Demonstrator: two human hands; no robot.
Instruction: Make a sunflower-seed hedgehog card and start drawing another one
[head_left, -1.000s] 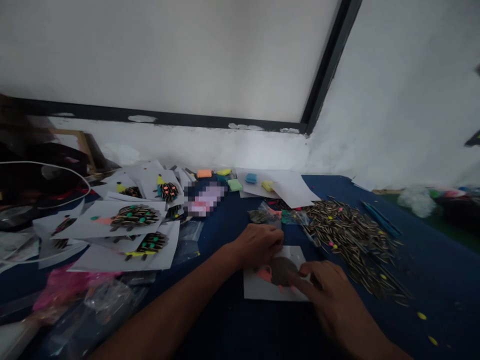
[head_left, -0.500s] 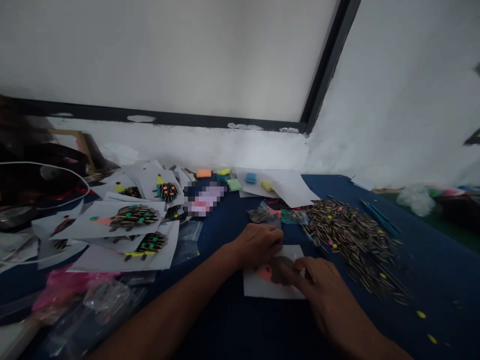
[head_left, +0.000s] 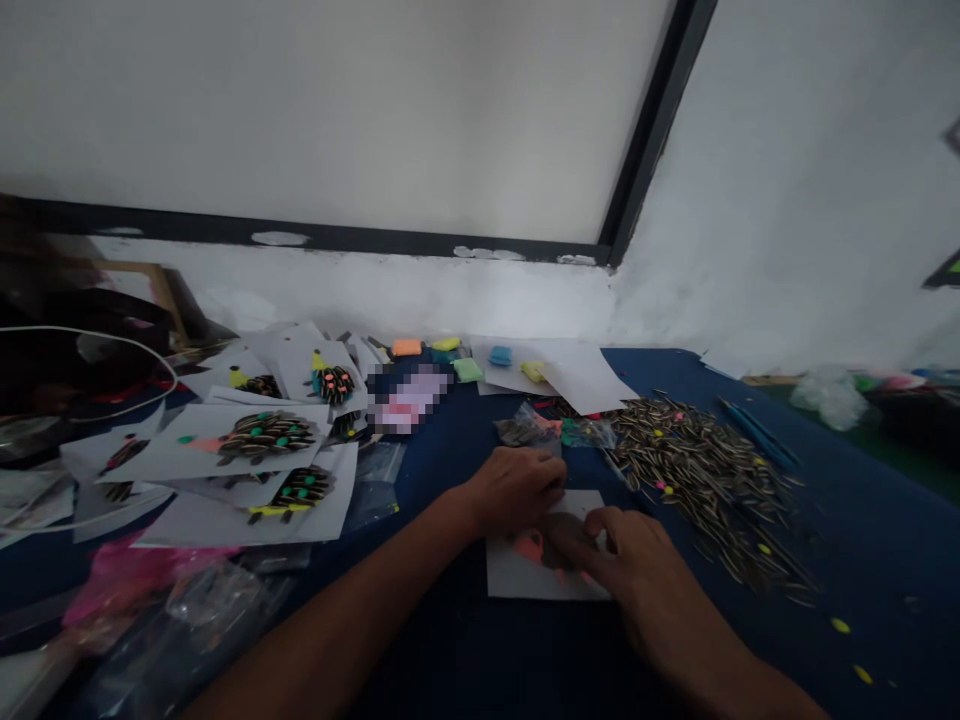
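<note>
A small white paper (head_left: 506,580) lies on the blue table before me. On it is a flat brown clay shape (head_left: 559,532) with orange clay pieces (head_left: 530,545) along its left and lower sides. My left hand (head_left: 517,490) rests over the paper's upper left edge, its fingers curled in; whatever they hold is hidden. My right hand (head_left: 637,560) lies at the right side of the paper, thumb and forefinger closed in on the brown clay, with the thumb across its surface. The hands partly cover the shape.
Right of the paper spreads a heap of striped sunflower seeds (head_left: 697,470), with blue tweezers (head_left: 761,435) behind. Paper sheets with seed hedgehogs (head_left: 270,435) pile up at left, above plastic bags (head_left: 217,600). Coloured clay packets (head_left: 469,370) and a clear bag (head_left: 529,427) lie farther back.
The right hand has shifted very slightly upward on the clay. The left hand stays almost where it was, and the view moves only a little.
</note>
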